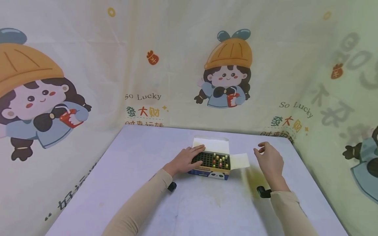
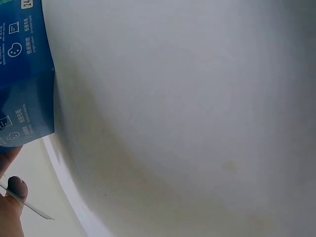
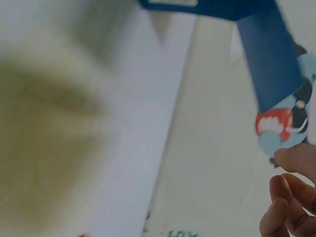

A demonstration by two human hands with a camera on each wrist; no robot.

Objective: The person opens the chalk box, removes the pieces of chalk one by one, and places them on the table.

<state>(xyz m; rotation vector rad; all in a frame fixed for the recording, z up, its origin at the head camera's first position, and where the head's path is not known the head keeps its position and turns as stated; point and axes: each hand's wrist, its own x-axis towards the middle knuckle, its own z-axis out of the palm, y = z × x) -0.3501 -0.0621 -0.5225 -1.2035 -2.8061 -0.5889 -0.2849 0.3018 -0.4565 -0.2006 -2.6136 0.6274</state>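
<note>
Box (image 1: 210,171) on worktop (image 1: 206,209), long axis left to right. Left hand (image 1: 186,160) nearer, resting on its left end, fingers outstretched, thumb apart. Right hand (image 1: 270,163) beyond the right flap (image 1: 240,161), fingers loosely bent, nothing visible between.

Box (image 1: 206,172), blue, yellow-banded, with black-and-white panda; grid (image 1: 206,161), black; small sticks (image 1: 220,160), yellowish and, we think, some red or pink; sleeves (image 1: 138,205), beige; tabletop (image 1: 206,209), pale lilac; backdrop (image 1: 177,82), cream, with orange-hatted figures.
</note>
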